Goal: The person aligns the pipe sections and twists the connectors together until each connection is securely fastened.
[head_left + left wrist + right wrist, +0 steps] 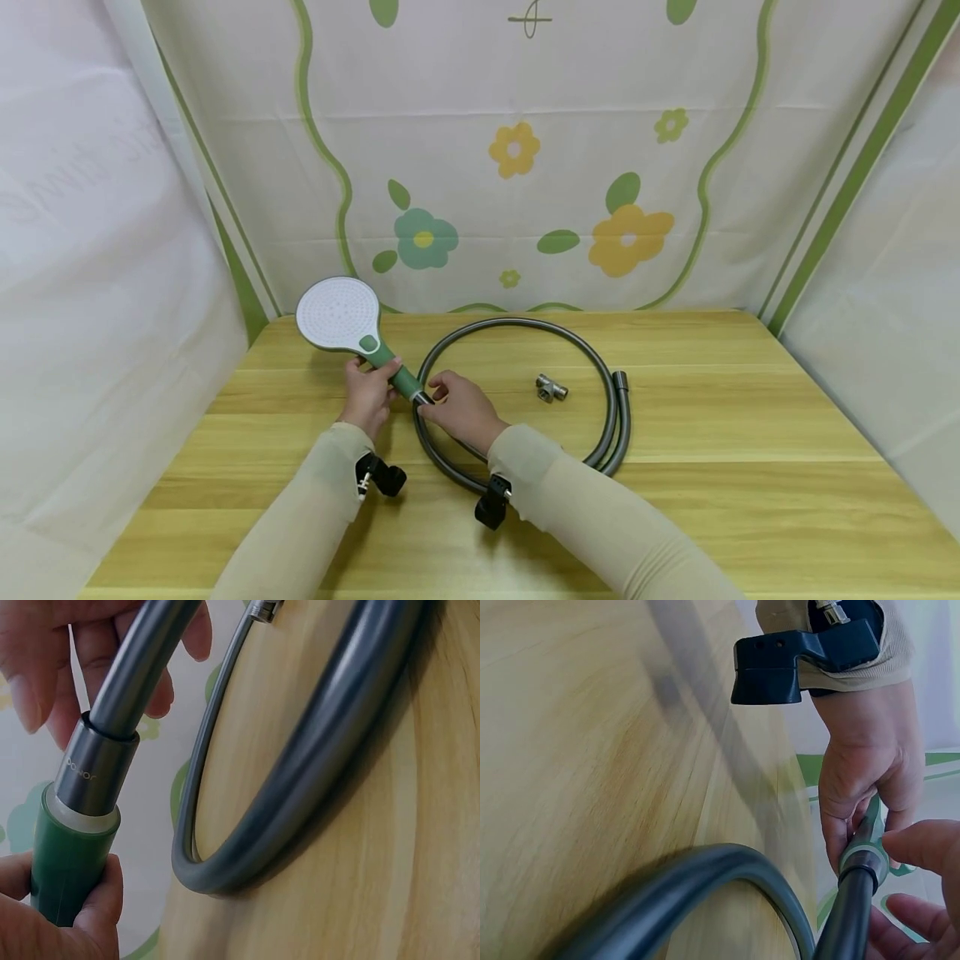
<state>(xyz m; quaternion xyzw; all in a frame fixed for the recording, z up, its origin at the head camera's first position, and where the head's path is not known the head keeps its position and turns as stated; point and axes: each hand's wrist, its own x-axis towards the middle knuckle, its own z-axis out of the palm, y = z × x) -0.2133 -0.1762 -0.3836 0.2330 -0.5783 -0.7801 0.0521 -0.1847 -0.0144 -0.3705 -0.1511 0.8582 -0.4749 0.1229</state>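
My left hand (366, 398) grips the green handle of a shower head (337, 313), its white round spray face turned up at the left of the table. A dark grey shower hose (517, 322) meets the handle's end through a metal collar (97, 769); a pale ring shows between collar and handle. Around this joint is my right hand (467, 412), fingers loosely spread. In the left wrist view its fingers (30, 697) stand behind the hose, and the right wrist view shows the thumb and fingers apart from the collar. Whether any fingertip touches the hose, I cannot tell.
The hose lies in a wide loop on the wooden table (720, 417), its other end (620, 381) at the right. Inside the loop sits a small metal tee fitting (551, 389). A flowered cloth wall (465, 167) stands behind the table, with white cloth at both sides.
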